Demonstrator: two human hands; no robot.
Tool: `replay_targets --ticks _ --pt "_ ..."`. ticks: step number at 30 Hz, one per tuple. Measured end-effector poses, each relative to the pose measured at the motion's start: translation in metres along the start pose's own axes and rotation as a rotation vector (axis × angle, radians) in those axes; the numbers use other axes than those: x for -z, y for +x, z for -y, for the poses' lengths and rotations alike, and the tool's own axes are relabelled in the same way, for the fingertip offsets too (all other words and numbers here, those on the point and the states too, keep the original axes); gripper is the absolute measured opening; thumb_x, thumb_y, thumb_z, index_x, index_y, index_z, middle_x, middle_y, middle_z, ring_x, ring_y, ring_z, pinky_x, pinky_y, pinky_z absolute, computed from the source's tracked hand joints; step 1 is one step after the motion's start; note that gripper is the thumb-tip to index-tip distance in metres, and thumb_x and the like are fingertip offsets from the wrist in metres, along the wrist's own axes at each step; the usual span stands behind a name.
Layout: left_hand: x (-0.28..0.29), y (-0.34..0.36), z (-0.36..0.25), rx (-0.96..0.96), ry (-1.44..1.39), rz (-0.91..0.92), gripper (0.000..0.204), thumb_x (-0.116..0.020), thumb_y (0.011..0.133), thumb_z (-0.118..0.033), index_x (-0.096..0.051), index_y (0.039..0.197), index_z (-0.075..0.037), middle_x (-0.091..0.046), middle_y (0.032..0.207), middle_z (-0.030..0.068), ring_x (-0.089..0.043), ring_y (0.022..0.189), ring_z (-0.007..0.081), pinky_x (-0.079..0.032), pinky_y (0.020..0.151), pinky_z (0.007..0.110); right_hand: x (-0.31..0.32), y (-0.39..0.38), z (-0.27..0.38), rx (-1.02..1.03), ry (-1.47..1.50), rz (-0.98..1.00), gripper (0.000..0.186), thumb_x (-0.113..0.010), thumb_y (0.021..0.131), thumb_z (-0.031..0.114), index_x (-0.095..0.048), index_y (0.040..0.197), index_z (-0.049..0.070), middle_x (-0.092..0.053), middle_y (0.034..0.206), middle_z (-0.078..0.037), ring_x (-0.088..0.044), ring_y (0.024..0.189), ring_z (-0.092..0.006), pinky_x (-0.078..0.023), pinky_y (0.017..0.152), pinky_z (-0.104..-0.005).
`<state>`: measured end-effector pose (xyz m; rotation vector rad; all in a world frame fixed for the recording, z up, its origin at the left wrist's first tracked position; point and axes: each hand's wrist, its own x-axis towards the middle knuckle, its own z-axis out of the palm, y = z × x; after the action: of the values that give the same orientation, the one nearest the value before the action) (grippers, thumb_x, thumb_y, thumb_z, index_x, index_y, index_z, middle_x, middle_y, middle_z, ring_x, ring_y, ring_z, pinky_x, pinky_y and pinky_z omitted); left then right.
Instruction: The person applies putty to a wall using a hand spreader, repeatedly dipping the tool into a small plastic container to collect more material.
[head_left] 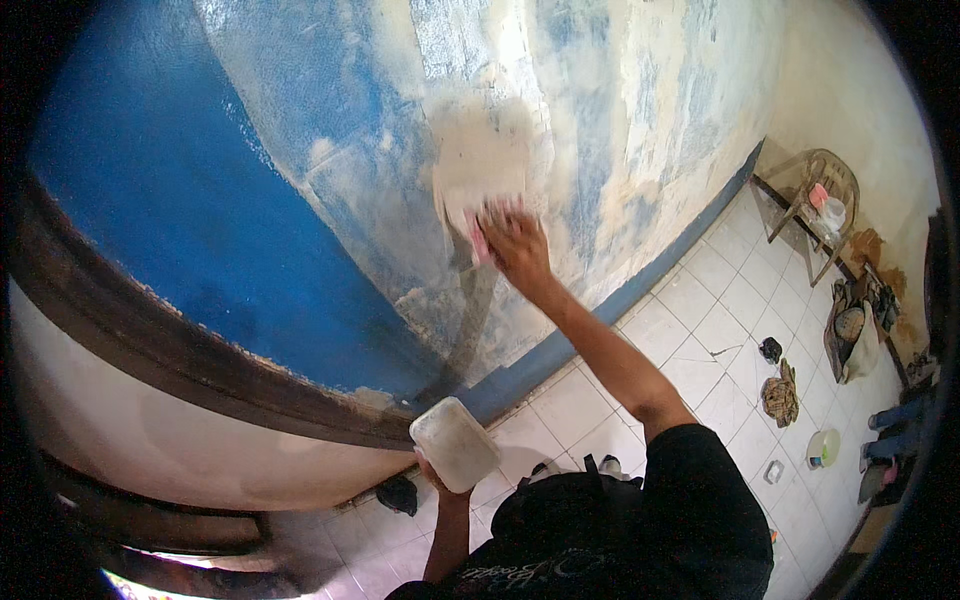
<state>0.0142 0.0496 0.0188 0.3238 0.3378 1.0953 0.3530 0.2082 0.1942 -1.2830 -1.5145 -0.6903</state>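
My right hand [516,242] is pressed close to the wall, closed on a flat pink applicator [477,238]; blur and the fingers hide its exact kind. Just above it, a fresh beige patch of filler [482,160] covers part of the blue-and-white wall [370,130]. Low on the left, my left hand [445,482] grips a pale rectangular plastic tub [455,443] by its lower side. The tub is tilted, with a whitish, smeared surface towards me. My right arm is stretched out across the wall.
A dark trim band [200,370] borders the blue wall. On the tiled floor [690,300] lie a crumpled brown cloth [780,393], a black bag [397,494] and a pale green tub [823,448]. A plastic chair [830,185] stands by the far wall; a person's legs [895,430] show at right.
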Motion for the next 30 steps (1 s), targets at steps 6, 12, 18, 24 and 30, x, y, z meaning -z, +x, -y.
replay_targets --ticks 6,12,18,24,30 --pt "0.029 0.007 -0.003 0.064 -0.068 -0.061 0.087 -0.054 0.079 -0.072 -0.037 0.143 -0.015 -0.046 0.140 0.0119 -0.048 0.124 0.0356 -0.039 0.103 0.055 0.034 -0.103 0.025 -0.027 0.027 0.241 0.057 -0.069 0.069 0.005 -0.059 0.125 0.010 -0.060 0.128 -0.006 -0.056 0.112 -0.0284 -0.043 0.094 -0.0451" --pt "-0.016 -0.007 -0.004 0.060 -0.022 -0.035 0.088 -0.053 0.079 -0.072 -0.037 0.143 -0.014 -0.048 0.139 0.0124 -0.048 0.124 0.0354 -0.039 0.103 0.055 0.074 0.080 0.045 0.075 0.099 -0.190 0.060 -0.073 0.062 0.002 -0.062 0.121 0.010 -0.061 0.125 -0.009 -0.054 0.105 -0.0340 -0.042 0.095 -0.0447" --pt "-0.009 -0.006 -0.001 -0.003 -0.008 -0.033 0.086 -0.054 0.080 -0.071 -0.038 0.143 -0.014 -0.049 0.137 0.0122 -0.050 0.122 0.0352 -0.041 0.102 0.054 -0.005 0.032 0.032 0.064 -0.004 -0.041 0.063 -0.074 0.064 0.005 -0.062 0.125 0.014 -0.059 0.126 -0.009 -0.052 0.111 -0.0324 -0.042 0.089 -0.0471" --pt "0.009 -0.010 -0.007 -0.005 -0.022 -0.014 0.083 -0.046 0.083 -0.071 -0.036 0.144 -0.016 -0.047 0.140 0.0099 -0.049 0.124 0.0331 -0.040 0.103 0.054 -0.006 -0.133 0.051 -0.006 -0.032 0.308 0.058 -0.071 0.069 0.008 -0.059 0.126 0.012 -0.055 0.135 -0.002 -0.047 0.122 -0.0255 -0.039 0.096 -0.0475" --pt "-0.010 -0.012 -0.009 0.021 -0.026 -0.049 0.082 -0.043 0.085 -0.071 -0.035 0.145 -0.017 -0.046 0.141 0.0086 -0.049 0.124 0.0317 -0.041 0.102 0.054 0.048 -0.035 0.028 -0.015 0.019 0.118 0.049 -0.073 0.071 0.008 -0.063 0.118 0.014 -0.062 0.124 -0.006 -0.057 0.110 -0.0257 -0.039 0.094 -0.0454"
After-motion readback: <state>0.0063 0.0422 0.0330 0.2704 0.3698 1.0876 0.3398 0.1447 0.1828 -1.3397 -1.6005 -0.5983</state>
